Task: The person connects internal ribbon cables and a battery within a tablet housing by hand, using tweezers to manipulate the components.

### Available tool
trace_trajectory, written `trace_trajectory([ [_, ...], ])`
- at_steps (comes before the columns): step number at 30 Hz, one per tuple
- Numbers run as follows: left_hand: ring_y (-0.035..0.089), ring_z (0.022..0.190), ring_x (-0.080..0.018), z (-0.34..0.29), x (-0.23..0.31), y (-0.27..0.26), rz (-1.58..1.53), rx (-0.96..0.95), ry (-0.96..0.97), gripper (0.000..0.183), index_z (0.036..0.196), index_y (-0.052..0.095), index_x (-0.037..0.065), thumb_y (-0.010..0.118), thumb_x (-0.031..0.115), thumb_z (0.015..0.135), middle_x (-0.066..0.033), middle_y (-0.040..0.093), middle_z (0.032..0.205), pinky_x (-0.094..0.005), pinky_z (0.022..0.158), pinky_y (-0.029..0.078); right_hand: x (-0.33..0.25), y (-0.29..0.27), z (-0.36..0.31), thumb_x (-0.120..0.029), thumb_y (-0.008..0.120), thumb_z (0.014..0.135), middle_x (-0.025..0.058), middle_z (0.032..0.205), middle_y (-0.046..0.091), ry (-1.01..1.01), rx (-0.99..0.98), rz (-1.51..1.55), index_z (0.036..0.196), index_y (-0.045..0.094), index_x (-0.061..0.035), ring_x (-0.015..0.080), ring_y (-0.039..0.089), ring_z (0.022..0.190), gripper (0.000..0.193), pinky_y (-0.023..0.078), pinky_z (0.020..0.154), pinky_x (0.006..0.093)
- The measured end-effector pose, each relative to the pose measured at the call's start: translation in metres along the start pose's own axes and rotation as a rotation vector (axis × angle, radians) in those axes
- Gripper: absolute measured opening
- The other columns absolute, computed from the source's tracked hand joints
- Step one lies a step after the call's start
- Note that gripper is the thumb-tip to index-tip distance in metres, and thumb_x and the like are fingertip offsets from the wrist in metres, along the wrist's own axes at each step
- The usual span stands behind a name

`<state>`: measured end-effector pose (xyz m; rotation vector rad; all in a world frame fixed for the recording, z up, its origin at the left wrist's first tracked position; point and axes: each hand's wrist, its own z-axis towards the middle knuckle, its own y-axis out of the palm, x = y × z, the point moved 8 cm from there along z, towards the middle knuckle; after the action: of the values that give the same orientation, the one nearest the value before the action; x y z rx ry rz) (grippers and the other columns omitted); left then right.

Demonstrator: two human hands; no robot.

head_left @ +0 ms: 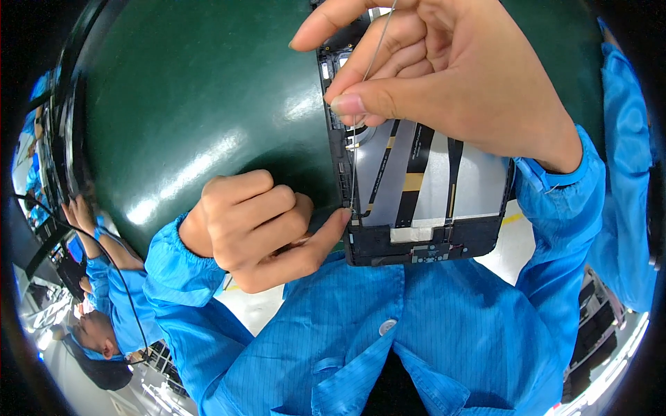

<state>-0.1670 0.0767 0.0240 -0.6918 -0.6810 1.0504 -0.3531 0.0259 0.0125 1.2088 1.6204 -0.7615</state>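
An opened tablet [479, 191] lies on the green table, its silver inside, black flat cables and black frame showing. My right hand [444, 83] is above its left side, thumb and index finger pinching a thin grey wire [354, 163]. The wire runs from above the pinch down along the tablet's left edge to near its lower left corner. There the extended finger of my left hand [260, 229] touches the frame by the wire's lower end. The other fingers of that hand are curled in, holding nothing that I can see. My right hand covers the tablet's upper part.
The glossy green table [201, 118] spreads to the left of the tablet. At the far left sits another person [114, 284] in blue, with black cables [132, 288] nearby. A blue sleeve [628, 180] shows at the right rim.
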Motion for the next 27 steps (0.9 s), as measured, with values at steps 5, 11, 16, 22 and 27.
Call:
trace_trajectory([
  [5, 0.044, 0.055, -0.0109, -0.003, 0.002, -0.002, -0.003, -0.017, -0.02, 0.031, 0.092, 0.083, 0.005, 0.078, 0.012, 0.062, 0.0008, 0.05, 0.064, -0.0284, 0.05, 0.026, 0.012, 0.005, 0.007, 0.002, 0.08, 0.098, 0.0171, 0.101, 0.081, 0.027, -0.033, 0.083, 0.13, 0.067, 0.0099, 0.0071, 0.072, 0.082, 0.036, 0.059, 0.072, 0.0205],
  [11, 0.044, 0.055, -0.0112, -0.007, 0.006, -0.003, 0.039, -0.003, 0.001, 0.03, 0.092, 0.083, 0.004, 0.078, 0.012, 0.064, 0.0007, 0.051, 0.064, -0.029, 0.05, 0.026, 0.004, 0.004, 0.003, 0.002, 0.079, 0.098, 0.0174, 0.1, 0.081, -0.052, -0.008, -0.002, 0.13, 0.067, 0.0094, 0.0083, 0.073, 0.082, 0.035, 0.06, 0.073, 0.0214],
  [16, 0.044, 0.056, -0.0108, -0.002, 0.003, -0.001, 0.044, -0.006, 0.03, 0.032, 0.094, 0.083, 0.004, 0.077, 0.011, 0.064, 0.0005, 0.051, 0.065, -0.0289, 0.05, 0.026, 0.003, 0.001, 0.0, 0.002, 0.079, 0.098, 0.0172, 0.1, 0.081, -0.006, -0.007, 0.011, 0.129, 0.067, 0.0094, 0.0076, 0.072, 0.08, 0.034, 0.06, 0.071, 0.0212],
  [22, 0.044, 0.055, -0.0112, -0.001, 0.001, 0.001, 0.042, -0.021, 0.018, 0.036, 0.096, 0.083, 0.005, 0.076, 0.013, 0.062, 0.0002, 0.052, 0.066, -0.029, 0.05, 0.026, 0.004, 0.0, 0.002, 0.004, 0.078, 0.097, 0.0141, 0.096, 0.081, 0.01, -0.013, 0.048, 0.127, 0.067, 0.0093, 0.0045, 0.07, 0.075, 0.032, 0.057, 0.067, 0.0187],
  [27, 0.044, 0.055, -0.0117, 0.0, 0.0, 0.001, 0.022, -0.036, -0.006, 0.04, 0.096, 0.083, 0.005, 0.076, 0.015, 0.058, -0.0005, 0.053, 0.067, -0.0291, 0.049, 0.026, 0.004, 0.0, 0.003, 0.004, 0.077, 0.097, 0.0113, 0.092, 0.08, 0.021, -0.008, 0.034, 0.126, 0.067, 0.0094, 0.0032, 0.069, 0.074, 0.031, 0.055, 0.066, 0.0174],
])
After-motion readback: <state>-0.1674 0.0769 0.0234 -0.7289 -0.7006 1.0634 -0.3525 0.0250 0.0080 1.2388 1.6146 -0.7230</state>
